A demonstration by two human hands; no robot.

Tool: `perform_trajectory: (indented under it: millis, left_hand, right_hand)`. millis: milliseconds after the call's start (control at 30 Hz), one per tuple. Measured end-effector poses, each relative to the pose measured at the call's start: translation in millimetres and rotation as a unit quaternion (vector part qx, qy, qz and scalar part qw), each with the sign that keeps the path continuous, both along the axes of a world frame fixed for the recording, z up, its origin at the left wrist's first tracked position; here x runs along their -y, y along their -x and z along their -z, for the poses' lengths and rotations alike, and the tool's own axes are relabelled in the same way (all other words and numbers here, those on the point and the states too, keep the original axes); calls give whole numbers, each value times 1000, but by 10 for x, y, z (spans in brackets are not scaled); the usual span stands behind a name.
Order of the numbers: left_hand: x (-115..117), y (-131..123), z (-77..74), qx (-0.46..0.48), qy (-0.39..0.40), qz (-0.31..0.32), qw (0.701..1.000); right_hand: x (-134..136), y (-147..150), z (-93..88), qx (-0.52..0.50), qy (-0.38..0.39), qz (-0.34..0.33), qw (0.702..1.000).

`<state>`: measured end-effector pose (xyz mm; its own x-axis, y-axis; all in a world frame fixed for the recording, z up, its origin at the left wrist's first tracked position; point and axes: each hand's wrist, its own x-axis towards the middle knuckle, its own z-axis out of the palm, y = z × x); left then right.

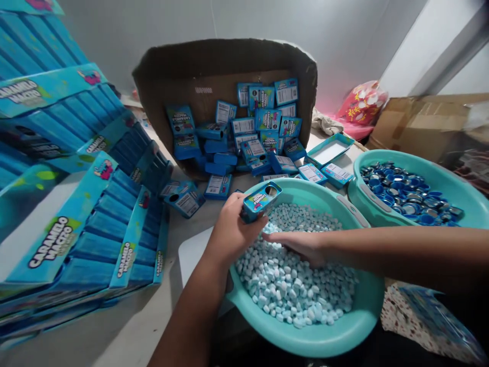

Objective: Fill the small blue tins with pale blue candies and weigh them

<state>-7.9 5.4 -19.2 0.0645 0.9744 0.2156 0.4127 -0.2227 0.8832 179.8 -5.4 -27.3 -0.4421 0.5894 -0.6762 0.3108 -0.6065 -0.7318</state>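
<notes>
My left hand [237, 219] is closed around a small blue candy box [260, 200] and holds it tilted over the far left rim of a turquoise basin [305, 346]. A round dark opening shows in the box's upper end. Pale blue and white candies [294, 290] fill much of the basin. My right hand [301, 246] reaches in from the right and is partly sunk among the candies, just below the box. Its thumb points left, while the other fingers are buried, so I cannot see what they hold.
Blue display trays [69, 239] of candy boxes are stacked at left. A tipped cardboard carton [225, 66] spills several blue boxes [267, 120] behind the basin. A second turquoise basin [473, 204] holds blue and silver caps [408, 193]. An open blue tray [330, 151] lies behind.
</notes>
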Motion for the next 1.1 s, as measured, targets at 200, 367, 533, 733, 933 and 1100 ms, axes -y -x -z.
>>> perform_trajectory:
  millis: [200,367,533,733,933,1100]
  left_hand:
    - [30,17,-70,-86,-31,40,995]
    - [27,29,-39,-49,-11,7,999]
    - [5,38,11,-42,-11,-1,999]
    - [7,32,24,-17,-33,-9,999]
    - [25,10,-55,-25,-73,-11,997]
    - [27,8,-54,-32,-54,5,998]
  right_hand:
    - [3,165,16,-45,214,-13,976]
    - [-144,105,-44,-16,-13,-68,997]
    - [-322,-308,-253,84,-300,-110,944]
    - [-135,-666,-171,325,-414,-148,837]
    - [170,-89,199,290,-344,-52,892]
    - [173,152,300,185,-307,122,926]
